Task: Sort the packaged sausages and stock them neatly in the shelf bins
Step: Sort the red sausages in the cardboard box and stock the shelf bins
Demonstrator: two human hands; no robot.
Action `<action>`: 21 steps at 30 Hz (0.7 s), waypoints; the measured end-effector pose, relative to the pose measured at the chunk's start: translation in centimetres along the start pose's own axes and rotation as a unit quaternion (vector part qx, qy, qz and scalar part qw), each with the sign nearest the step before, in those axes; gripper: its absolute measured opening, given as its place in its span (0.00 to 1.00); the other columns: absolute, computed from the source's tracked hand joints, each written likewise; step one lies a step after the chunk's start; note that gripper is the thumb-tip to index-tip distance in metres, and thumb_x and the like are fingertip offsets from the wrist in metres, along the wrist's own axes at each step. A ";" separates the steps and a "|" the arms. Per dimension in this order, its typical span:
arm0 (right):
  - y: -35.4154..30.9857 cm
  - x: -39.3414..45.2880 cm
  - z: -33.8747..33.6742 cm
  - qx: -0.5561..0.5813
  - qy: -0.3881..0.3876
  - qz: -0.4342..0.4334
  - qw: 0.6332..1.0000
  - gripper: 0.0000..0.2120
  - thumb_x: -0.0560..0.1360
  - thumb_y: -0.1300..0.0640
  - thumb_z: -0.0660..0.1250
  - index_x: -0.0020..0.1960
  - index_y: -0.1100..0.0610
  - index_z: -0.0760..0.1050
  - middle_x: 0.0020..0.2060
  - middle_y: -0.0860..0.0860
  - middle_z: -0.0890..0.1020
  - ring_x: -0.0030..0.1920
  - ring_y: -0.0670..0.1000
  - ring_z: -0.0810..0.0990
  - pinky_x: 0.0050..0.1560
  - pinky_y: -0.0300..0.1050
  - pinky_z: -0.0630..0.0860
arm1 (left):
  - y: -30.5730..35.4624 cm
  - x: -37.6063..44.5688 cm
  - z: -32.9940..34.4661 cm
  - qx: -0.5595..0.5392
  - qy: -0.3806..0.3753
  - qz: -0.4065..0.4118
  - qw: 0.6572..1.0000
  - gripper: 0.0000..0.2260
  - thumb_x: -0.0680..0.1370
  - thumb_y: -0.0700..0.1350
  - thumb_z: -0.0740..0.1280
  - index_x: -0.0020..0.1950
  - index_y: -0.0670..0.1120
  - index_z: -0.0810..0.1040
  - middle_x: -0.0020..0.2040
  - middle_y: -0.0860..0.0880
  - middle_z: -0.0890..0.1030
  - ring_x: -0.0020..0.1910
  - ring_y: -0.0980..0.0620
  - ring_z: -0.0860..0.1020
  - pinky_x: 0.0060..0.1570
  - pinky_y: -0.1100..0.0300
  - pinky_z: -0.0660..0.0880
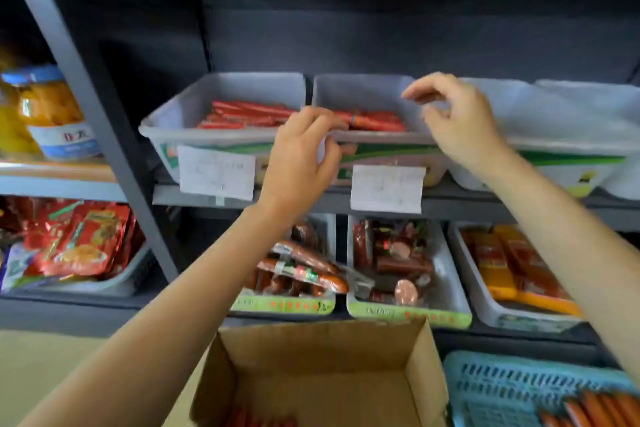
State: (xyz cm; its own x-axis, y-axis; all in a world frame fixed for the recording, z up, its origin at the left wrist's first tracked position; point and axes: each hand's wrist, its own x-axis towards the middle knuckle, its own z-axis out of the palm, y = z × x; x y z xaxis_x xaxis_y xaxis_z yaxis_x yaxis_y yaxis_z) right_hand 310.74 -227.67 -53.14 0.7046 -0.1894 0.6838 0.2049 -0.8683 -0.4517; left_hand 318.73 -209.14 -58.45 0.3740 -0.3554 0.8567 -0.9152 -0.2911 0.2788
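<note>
Both arms are reaching up to the upper shelf (450,206), where pale plastic bins are sitting side by side. The left hand (304,152) is gripping the front rim of the middle bin (360,94) at its left corner, fingers curling over the edge and thumb lying below it. The right hand (453,118) is hovering over the right side of the same bin, at about 3 o'clock from the left hand; its fingers are bending loosely with thumb and forefinger drawing close, and whether they are pinching anything cannot be told through the blur. Red sausage sticks (372,120) are lying flat in this bin, and more red sticks (247,114) are lying in the left bin (221,135) just beside it at 9 o'clock. White paper labels (387,188) are hanging from the fronts of both bins. On the lower shelf, at 6 o'clock from the hands, three more bins are holding packaged sausages: brown links (304,269), mixed dark red packs (394,260) and orange-and-red packs (512,260). Nearest the camera, an open cardboard box (322,371) is showing a few red sticks at its bottom, and a blue basket (491,388) at its 3 o'clock is holding orange sausages (595,409). Far left, a jar of yellow fruit (45,111) is standing above red foil packets (79,243).
</note>
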 end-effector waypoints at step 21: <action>5.3 -40.8 25.8 -0.150 -0.763 -0.070 0.625 0.35 0.72 0.50 0.70 0.74 0.56 0.60 0.71 0.55 0.64 0.72 0.59 0.59 0.72 0.57 0.54 | -3.0 -43.2 3.7 0.187 -0.611 -0.498 0.586 0.36 0.77 0.57 0.62 0.77 0.49 0.44 0.75 0.37 0.40 0.72 0.28 0.47 0.67 0.35 0.57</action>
State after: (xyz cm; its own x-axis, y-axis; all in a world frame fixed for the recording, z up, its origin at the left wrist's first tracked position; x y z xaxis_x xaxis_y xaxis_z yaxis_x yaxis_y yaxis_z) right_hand 300.62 -212.79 -98.18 0.5686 0.3569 -0.7411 0.3617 -0.9177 -0.1644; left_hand 305.87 -196.24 -97.88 0.7322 -0.1475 -0.6650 -0.1390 -0.9881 0.0662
